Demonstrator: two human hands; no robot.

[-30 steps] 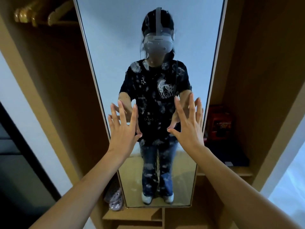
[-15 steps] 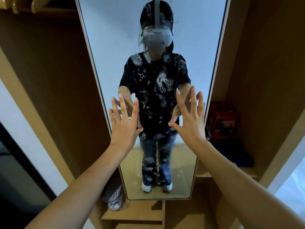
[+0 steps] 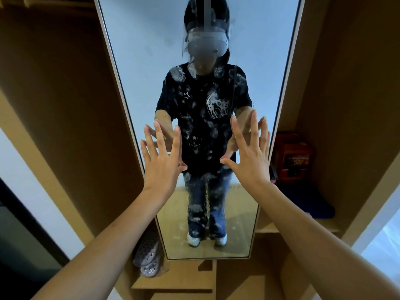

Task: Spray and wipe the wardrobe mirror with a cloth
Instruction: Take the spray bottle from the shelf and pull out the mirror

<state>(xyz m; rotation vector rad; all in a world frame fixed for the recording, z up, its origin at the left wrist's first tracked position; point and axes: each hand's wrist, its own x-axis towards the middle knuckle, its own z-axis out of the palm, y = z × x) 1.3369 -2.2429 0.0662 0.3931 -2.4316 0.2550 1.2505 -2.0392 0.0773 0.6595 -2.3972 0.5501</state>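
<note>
Wardrobe mirror (image 3: 138,50) stands upright between two wooden compartments, its glass smeared with whitish marks, while left hand (image 3: 161,163) and right hand (image 3: 249,161) are raised before it, fingers spread straight, holding nothing; contact with glass cannot be determined

An orange box (image 3: 291,155) with dark printing stands on a wooden shelf (image 3: 324,224) in the right-hand compartment of the wardrobe, close to the shelf's inner edge. Just beside it, toward the shelf's front, lies a dark blue folded item (image 3: 307,202). In the left-hand compartment a pair of pale perforated slippers (image 3: 147,256) leans low down, resting on a lower wooden shelf (image 3: 173,282). Brown wooden panels (image 3: 65,105) form the compartment walls on both sides. At the top left corner, the ends of wooden hangers (image 3: 32,1) just show.
</note>
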